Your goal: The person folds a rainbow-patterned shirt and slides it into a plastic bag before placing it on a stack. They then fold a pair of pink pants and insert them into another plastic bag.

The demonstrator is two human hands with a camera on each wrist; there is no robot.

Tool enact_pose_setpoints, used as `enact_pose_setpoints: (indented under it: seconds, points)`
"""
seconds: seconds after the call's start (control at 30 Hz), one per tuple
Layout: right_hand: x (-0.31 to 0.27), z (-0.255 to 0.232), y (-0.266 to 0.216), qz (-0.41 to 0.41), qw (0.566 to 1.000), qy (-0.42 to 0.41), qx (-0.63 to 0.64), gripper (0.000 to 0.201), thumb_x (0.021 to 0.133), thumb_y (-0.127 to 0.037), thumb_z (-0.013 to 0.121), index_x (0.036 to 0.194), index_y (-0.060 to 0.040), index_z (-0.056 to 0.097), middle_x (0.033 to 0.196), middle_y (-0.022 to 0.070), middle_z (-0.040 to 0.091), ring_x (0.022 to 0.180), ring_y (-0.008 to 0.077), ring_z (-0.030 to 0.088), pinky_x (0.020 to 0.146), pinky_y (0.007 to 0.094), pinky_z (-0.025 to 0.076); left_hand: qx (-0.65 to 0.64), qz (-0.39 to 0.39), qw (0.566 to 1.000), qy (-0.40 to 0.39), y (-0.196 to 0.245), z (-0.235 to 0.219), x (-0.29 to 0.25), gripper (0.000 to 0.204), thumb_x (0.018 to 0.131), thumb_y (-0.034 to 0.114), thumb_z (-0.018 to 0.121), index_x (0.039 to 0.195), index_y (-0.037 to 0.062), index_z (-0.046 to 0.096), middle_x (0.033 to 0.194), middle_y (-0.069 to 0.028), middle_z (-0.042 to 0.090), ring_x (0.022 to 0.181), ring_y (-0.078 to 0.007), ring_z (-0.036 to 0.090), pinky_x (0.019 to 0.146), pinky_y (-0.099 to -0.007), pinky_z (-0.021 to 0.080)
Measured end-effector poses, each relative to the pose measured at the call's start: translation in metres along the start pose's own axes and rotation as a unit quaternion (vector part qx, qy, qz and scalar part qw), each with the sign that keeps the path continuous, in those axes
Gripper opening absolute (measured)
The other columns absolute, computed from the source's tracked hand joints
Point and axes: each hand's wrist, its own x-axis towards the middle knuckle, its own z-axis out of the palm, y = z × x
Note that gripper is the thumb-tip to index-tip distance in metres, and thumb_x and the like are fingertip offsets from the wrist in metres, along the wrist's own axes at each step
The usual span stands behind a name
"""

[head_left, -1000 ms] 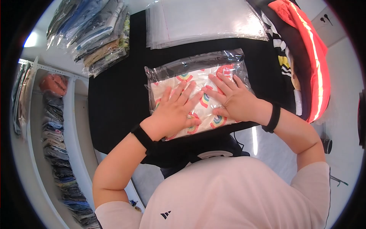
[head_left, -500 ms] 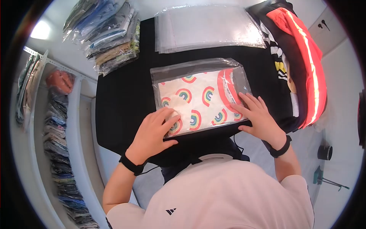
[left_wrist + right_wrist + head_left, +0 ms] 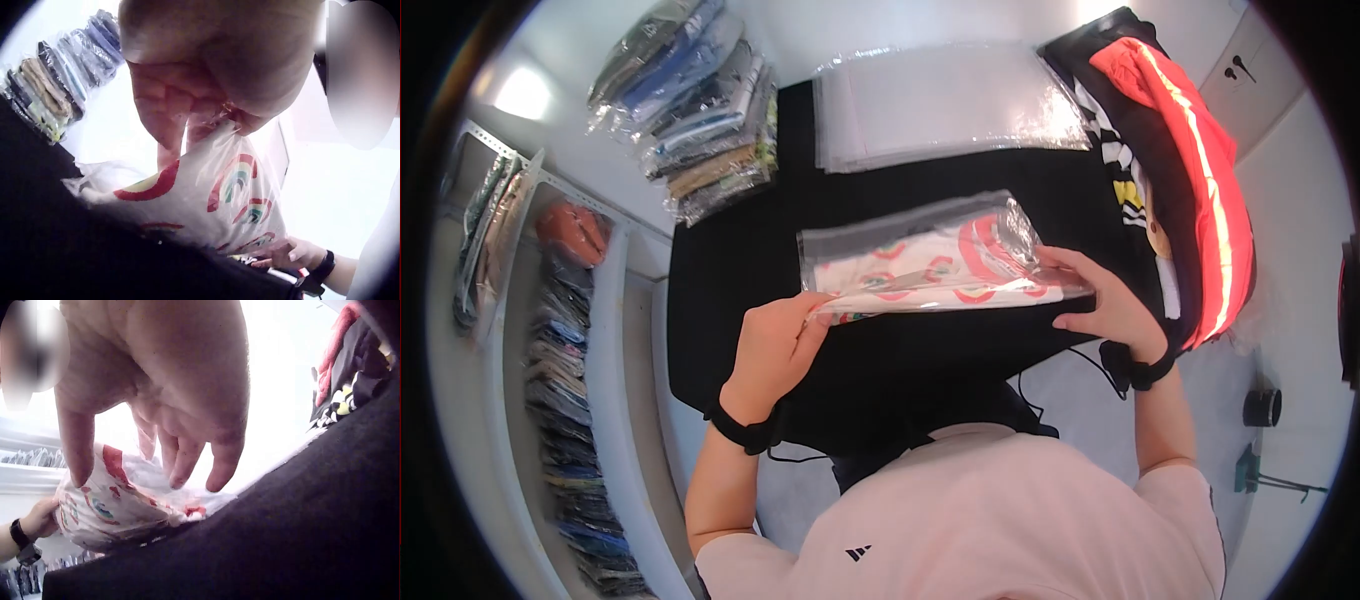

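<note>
A clear plastic bag holds a folded white cloth with rainbow prints and red trim; its near edge is lifted off the black table. The left hand pinches the near left corner between thumb and fingers, as the left wrist view also shows at the bag. At the right end, the right hand has its fingers on the bag's edge, thumb apart below. In the right wrist view the right hand has spread, fairly straight fingers against the bag.
Clear empty bags lie at the back of the black table. Bagged garments are stacked at the back left. Red and black clothes lie along the right edge. A shelf with more bagged garments stands at left.
Both hands lay flat on the bag, then moved to its near corners. Its near edge has since risen, and the left hand has taken hold of the left corner.
</note>
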Motion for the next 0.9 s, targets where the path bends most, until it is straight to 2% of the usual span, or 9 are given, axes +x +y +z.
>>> enact_pose_setpoints:
  seconds: [0.1, 0.2, 0.23, 0.37, 0.43, 0.6, 0.67, 0.77, 0.9]
  points:
    - [0.023, -0.012, -0.023, 0.0, 0.998, -0.027, -0.063, 0.075, 0.062, 0.002, 0.072, 0.132, -0.0072, 0.046, 0.128, 0.0087, 0.05, 0.115, 0.019, 0.049, 0.097, 0.0319, 0.039, -0.041, -0.036, 0.998, 0.01, 0.011, -0.019, 0.012, 0.021, 0.091, 0.019, 0.051, 0.088, 0.0005, 0.062, 0.068, -0.0166, 0.058, 0.061, -0.0292, 0.058, 0.056, -0.0326, 0.044]
    - [0.059, -0.016, -0.018, -0.155, 0.978, -0.054, -0.127, 0.067, 0.063, 0.001, 0.074, 0.126, -0.006, 0.053, 0.127, 0.0086, 0.052, 0.116, 0.0191, 0.049, 0.097, 0.0314, 0.04, -0.085, -0.067, 0.994, 0.009, 0.011, -0.034, 0.024, 0.026, 0.093, 0.021, 0.05, 0.082, -0.0015, 0.059, 0.065, -0.0166, 0.053, 0.057, -0.0267, 0.054, 0.054, -0.0314, 0.042]
    - [0.068, -0.015, -0.014, -0.1, 0.99, -0.038, -0.091, 0.059, 0.065, -0.001, 0.076, 0.121, -0.0049, 0.057, 0.13, 0.0091, 0.05, 0.116, 0.0187, 0.049, 0.094, 0.0307, 0.042, -0.092, -0.077, 0.993, 0.012, 0.009, -0.038, 0.027, 0.027, 0.093, 0.021, 0.05, 0.083, -0.0021, 0.059, 0.065, -0.0154, 0.055, 0.058, -0.0231, 0.055, 0.056, -0.0304, 0.043]
    - [0.103, -0.02, -0.015, -0.131, 0.982, -0.031, -0.136, 0.02, 0.083, -0.006, 0.065, 0.103, -0.0007, 0.065, 0.091, 0.0073, 0.066, 0.084, 0.0152, 0.063, 0.076, 0.0284, 0.051, -0.147, -0.113, 0.977, 0.104, 0.002, -0.057, 0.034, 0.028, 0.093, 0.021, 0.052, 0.091, -0.005, 0.062, 0.07, -0.0096, 0.062, 0.064, -0.0109, 0.056, 0.06, -0.0269, 0.044]
    - [0.107, -0.02, -0.037, -0.096, 0.993, -0.057, 0.047, 0.017, 0.089, -0.012, 0.058, 0.092, 0.0024, 0.066, 0.071, 0.0048, 0.066, 0.074, 0.014, 0.064, 0.073, 0.0256, 0.05, -0.285, -0.167, 0.932, 0.149, -0.006, -0.067, 0.04, 0.03, 0.092, 0.022, 0.053, 0.092, -0.0052, 0.064, 0.073, -0.0045, 0.064, 0.066, -0.0053, 0.054, 0.059, -0.0229, 0.043]
    - [0.133, -0.009, -0.026, 0.109, 0.979, -0.071, 0.156, 0.02, 0.09, -0.019, 0.057, 0.089, 0.0005, 0.062, 0.082, 0.0068, 0.066, 0.066, 0.0125, 0.064, 0.061, 0.0229, 0.052, -0.401, -0.293, 0.864, 0.087, -0.06, -0.064, 0.065, 0.033, 0.092, 0.034, 0.053, 0.07, 0.0096, 0.06, 0.054, 0.0055, 0.047, 0.044, -0.0052, 0.039, 0.041, -0.022, 0.026]
    - [0.142, -0.002, 0.006, 0.175, 0.961, -0.038, 0.212, 0.019, 0.091, -0.019, 0.055, 0.099, -0.0015, 0.057, 0.085, 0.0081, 0.066, 0.07, 0.0139, 0.064, 0.063, 0.0236, 0.052, -0.3, -0.432, 0.85, 0.013, -0.09, -0.047, 0.063, 0.045, 0.089, 0.053, 0.05, 0.087, 0.0083, 0.06, 0.065, 0.0018, 0.057, 0.053, -0.0074, 0.051, 0.051, -0.0232, 0.036]
    - [0.133, 0.0, 0.028, 0.224, 0.943, 0.015, 0.246, 0.02, 0.091, -0.017, 0.054, 0.104, -0.0012, 0.055, 0.091, 0.0097, 0.065, 0.077, 0.0145, 0.064, 0.067, 0.0248, 0.052, -0.216, -0.488, 0.843, -0.068, -0.103, -0.032, 0.038, 0.056, 0.087, 0.054, 0.053, 0.107, 0.0018, 0.055, 0.088, -0.0093, 0.068, 0.072, -0.014, 0.065, 0.062, -0.0233, 0.045]
    - [0.119, -0.005, 0.04, 0.233, 0.934, 0.005, 0.272, 0.022, 0.089, -0.016, 0.056, 0.103, 0.0004, 0.056, 0.095, 0.0103, 0.064, 0.08, 0.0142, 0.063, 0.072, 0.0261, 0.051, -0.269, -0.5, 0.823, -0.014, -0.087, -0.019, 0.013, 0.044, 0.087, 0.045, 0.06, 0.098, 0.0023, 0.057, 0.082, -0.0069, 0.066, 0.069, -0.0129, 0.064, 0.061, -0.021, 0.046]
